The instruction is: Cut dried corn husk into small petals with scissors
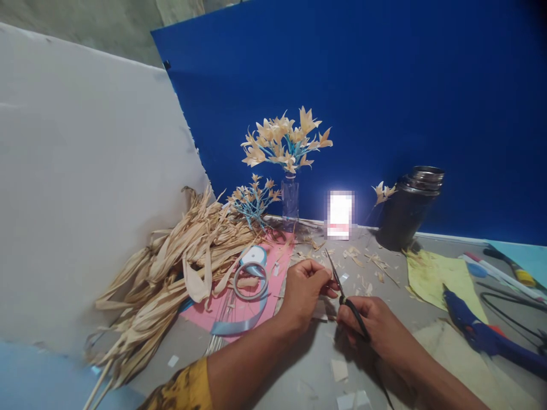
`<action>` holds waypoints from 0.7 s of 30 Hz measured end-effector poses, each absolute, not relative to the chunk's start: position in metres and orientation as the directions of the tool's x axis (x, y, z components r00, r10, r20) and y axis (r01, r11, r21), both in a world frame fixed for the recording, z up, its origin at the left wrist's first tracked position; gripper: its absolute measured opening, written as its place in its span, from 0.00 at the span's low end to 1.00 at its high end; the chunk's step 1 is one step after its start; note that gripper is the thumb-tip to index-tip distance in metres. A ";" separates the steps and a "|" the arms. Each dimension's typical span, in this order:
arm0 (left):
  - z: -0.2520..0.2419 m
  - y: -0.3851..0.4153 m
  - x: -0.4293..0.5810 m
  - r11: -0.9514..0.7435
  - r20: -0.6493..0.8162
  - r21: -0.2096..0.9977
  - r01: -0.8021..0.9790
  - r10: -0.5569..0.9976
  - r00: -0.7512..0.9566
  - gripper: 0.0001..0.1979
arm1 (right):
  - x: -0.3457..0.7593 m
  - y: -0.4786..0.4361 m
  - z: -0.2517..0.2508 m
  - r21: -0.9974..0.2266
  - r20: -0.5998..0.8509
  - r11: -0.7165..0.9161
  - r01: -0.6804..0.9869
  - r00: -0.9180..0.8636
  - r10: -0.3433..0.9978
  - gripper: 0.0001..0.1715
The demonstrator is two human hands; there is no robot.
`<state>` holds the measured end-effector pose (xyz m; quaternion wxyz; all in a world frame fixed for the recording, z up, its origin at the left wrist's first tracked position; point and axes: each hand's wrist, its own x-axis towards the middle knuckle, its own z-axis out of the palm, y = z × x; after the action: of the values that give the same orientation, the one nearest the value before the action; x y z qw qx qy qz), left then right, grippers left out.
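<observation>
My right hand [367, 322] grips a pair of scissors [354, 314] with dark handles, its narrow blades pointing up and away from me. Beside the blades, my left hand [308, 283] is closed in a pinch; whatever lies between its fingertips is too small and hidden to name. Pale husk scraps [356, 256] are scattered on the grey table just beyond both hands. Left of my left hand, a tape roll [251, 296] and a spool of light blue ribbon [253, 259] rest on pink paper [280, 285].
Dried corn husks [200, 239] are heaped at the left. Husk flowers [286, 136] stand in a clear bottle [290, 199], with a smaller blue-stemmed bunch [255, 202] alongside. A dark flask [408, 210], yellow paper [440, 276] and a blue glue gun [474, 333] occupy the right.
</observation>
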<state>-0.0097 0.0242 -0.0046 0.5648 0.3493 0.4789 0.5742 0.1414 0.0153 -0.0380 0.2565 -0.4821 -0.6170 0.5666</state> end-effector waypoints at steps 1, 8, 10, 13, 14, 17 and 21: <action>-0.005 0.024 -0.010 0.100 -0.144 0.943 -0.318 0.983 -0.118 0.07 | 0.141 0.015 -0.038 -0.944 -0.232 -0.107 0.311 -0.402 0.886 0.25; -0.006 0.026 -0.010 0.097 -0.142 0.939 -0.329 0.983 -0.114 0.06 | 0.142 0.015 -0.034 -0.936 -0.230 -0.084 0.341 -0.417 0.879 0.25; -0.006 0.026 -0.010 0.093 -0.137 0.939 -0.331 0.984 -0.113 0.06 | 0.142 0.015 -0.033 -0.932 -0.225 -0.067 0.357 -0.422 0.878 0.25; -0.005 0.025 -0.010 0.090 -0.135 0.942 -0.324 0.984 -0.118 0.06 | 0.142 0.015 -0.033 -0.935 -0.237 -0.089 0.344 -0.415 0.879 0.25; -0.005 0.025 -0.010 0.092 -0.136 0.943 -0.320 0.984 -0.119 0.06 | 0.142 0.015 -0.033 -0.937 -0.239 -0.098 0.334 -0.413 0.879 0.25; -0.004 0.025 -0.010 0.096 -0.139 0.944 -0.317 0.983 -0.117 0.06 | 0.142 0.015 -0.032 -0.941 -0.250 -0.120 0.317 -0.407 0.878 0.25; -0.004 0.026 -0.011 0.088 -0.130 0.943 -0.321 0.985 -0.111 0.07 | 0.141 0.014 -0.031 -0.948 -0.258 -0.147 0.284 -0.411 0.874 0.25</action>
<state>-0.0109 0.0257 -0.0044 0.5665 0.3515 0.4723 0.5766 0.1412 0.0139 -0.0315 0.2524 -0.4805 -0.6025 0.5851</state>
